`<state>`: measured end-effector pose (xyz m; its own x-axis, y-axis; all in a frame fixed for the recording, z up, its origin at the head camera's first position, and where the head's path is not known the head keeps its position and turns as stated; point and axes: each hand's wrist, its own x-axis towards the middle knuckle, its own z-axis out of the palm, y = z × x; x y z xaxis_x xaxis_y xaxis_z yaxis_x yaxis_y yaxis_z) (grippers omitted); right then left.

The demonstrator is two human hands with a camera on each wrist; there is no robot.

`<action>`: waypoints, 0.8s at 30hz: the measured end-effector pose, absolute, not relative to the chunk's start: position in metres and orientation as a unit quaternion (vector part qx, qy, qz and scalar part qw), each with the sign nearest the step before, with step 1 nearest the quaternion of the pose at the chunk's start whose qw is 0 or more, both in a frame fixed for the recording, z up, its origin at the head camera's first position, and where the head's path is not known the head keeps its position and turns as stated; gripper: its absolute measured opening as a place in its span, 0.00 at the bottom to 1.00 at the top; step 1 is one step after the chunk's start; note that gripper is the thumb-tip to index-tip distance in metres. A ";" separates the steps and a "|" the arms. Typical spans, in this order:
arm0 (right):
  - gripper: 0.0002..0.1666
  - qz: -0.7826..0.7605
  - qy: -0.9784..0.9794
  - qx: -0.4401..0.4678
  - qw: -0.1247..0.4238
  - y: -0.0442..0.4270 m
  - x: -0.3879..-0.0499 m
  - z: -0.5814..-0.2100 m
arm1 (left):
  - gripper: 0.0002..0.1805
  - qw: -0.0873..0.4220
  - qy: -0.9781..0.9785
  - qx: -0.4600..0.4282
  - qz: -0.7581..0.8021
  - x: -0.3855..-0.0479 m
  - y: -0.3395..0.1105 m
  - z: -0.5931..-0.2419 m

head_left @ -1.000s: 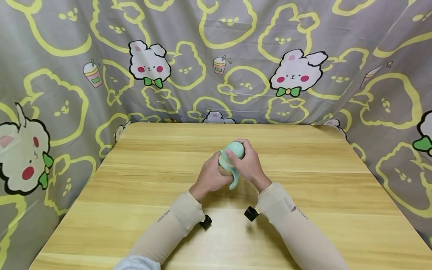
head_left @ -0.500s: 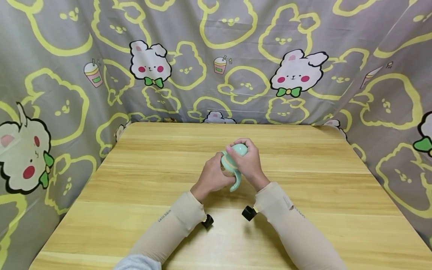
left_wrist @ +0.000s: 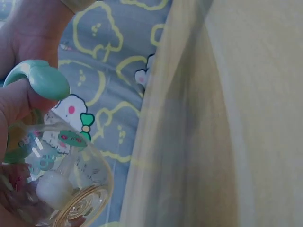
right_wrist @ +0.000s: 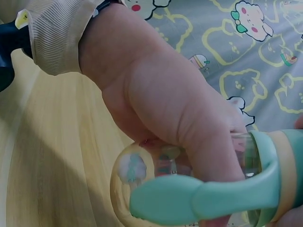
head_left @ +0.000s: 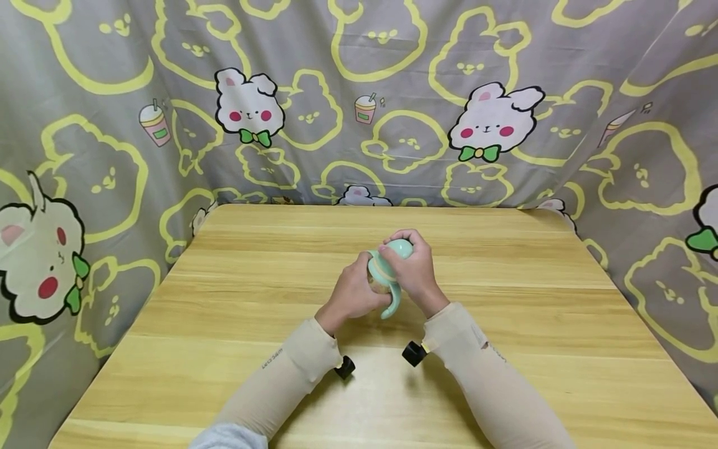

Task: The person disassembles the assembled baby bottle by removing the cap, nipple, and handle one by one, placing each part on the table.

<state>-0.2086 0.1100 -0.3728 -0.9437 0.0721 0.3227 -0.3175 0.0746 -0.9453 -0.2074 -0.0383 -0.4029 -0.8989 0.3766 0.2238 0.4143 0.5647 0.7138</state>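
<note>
A baby straw bottle [head_left: 382,269] is held tilted above the table between both hands. It has a mint-green domed cap [head_left: 401,248], a cream band, curved mint handles [right_wrist: 161,196] and a see-through body. Inside the body, the left wrist view shows a white ball [left_wrist: 54,189] on a straw. My left hand [head_left: 356,290] grips the clear body, partly inside the handle loop. At the upper end, my right hand [head_left: 416,268] holds the domed cap, thumb on the near side and fingers round the far side. Most of the right fingers are hidden in the right wrist view.
A wood-grain table [head_left: 224,274] spreads beneath the hands. Grey curtains [head_left: 314,56] with cartoon bears hang behind it and at both sides. Black wrist cameras [head_left: 414,353] stick out from the beige sleeves [head_left: 275,368].
Over the last second the bottle and both hands shifted slightly right, and the cap leaned further right. In the last half second the right thumb moved a little over the cap; both hands kept their hold.
</note>
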 end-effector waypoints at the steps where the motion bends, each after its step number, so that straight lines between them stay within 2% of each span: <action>1: 0.14 0.678 -0.716 0.085 0.142 0.110 -0.209 -0.373 | 0.35 0.023 -0.886 -0.223 -0.407 -0.208 -0.039 -0.402; 10: 0.13 0.695 -0.699 0.102 0.131 0.111 -0.209 -0.376 | 0.32 0.026 -0.892 -0.229 -0.388 -0.209 -0.041 -0.401; 24: 0.13 0.701 -0.690 0.106 0.144 0.111 -0.204 -0.384 | 0.35 0.010 -0.889 -0.225 -0.399 -0.203 -0.041 -0.406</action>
